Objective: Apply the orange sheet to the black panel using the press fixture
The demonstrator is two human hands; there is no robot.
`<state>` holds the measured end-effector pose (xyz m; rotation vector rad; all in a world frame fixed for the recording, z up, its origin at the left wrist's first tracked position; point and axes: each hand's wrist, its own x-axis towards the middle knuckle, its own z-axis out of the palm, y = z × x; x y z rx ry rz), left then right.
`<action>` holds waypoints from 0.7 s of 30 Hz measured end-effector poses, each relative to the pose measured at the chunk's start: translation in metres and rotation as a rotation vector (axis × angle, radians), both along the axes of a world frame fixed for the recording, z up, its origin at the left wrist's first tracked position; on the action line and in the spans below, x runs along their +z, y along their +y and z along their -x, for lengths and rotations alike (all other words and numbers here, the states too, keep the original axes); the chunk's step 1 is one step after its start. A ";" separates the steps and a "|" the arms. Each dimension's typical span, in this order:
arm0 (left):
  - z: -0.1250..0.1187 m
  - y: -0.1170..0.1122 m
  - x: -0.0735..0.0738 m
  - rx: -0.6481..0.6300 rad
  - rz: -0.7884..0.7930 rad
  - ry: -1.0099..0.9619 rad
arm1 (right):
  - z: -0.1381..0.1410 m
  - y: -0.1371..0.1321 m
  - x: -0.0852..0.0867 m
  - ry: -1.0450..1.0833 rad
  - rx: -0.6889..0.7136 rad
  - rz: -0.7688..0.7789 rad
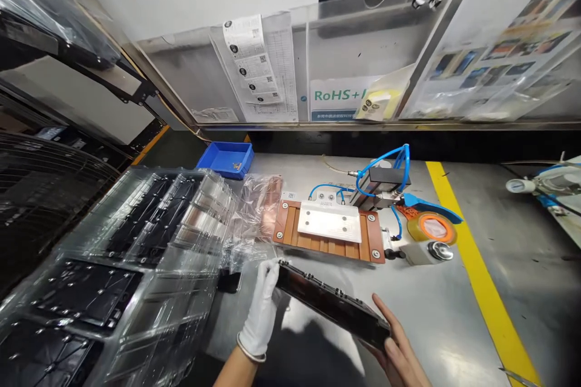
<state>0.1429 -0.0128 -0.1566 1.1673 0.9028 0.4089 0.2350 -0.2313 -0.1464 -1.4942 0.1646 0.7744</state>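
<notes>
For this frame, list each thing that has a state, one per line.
dark panel: held tilted above the table, one hand at each end
left hand: gloved, grip on the panel's left end
right hand: bare, supporting the panel's right end
blue bin: open, nearly empty
fixture: unloaded

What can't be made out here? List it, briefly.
- Panel underside: head view, turned away from the camera, between left hand and right hand.
- Right hand's palm: cut off by the bottom edge.
- Posted papers: blurred behind glare on the clear cover.
- Blue bin contents: too small.
</notes>
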 end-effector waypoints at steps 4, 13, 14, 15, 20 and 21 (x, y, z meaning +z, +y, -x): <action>0.000 0.009 0.012 -0.152 -0.100 -0.053 | -0.006 -0.008 0.009 -0.136 0.221 0.117; -0.012 -0.015 0.072 -0.916 -1.320 0.096 | -0.008 -0.018 0.001 -0.527 0.276 0.313; -0.017 -0.027 0.074 -1.023 -1.350 0.105 | -0.009 -0.021 -0.007 -0.556 0.315 0.317; -0.022 -0.040 0.072 -1.094 -1.387 0.125 | -0.010 -0.025 -0.014 -0.577 0.350 0.317; -0.044 -0.081 0.043 -1.323 -1.412 0.381 | -0.010 -0.032 -0.031 -0.598 0.402 0.345; -0.045 -0.081 0.039 -1.330 -1.397 0.399 | -0.008 -0.031 -0.029 -0.581 0.398 0.355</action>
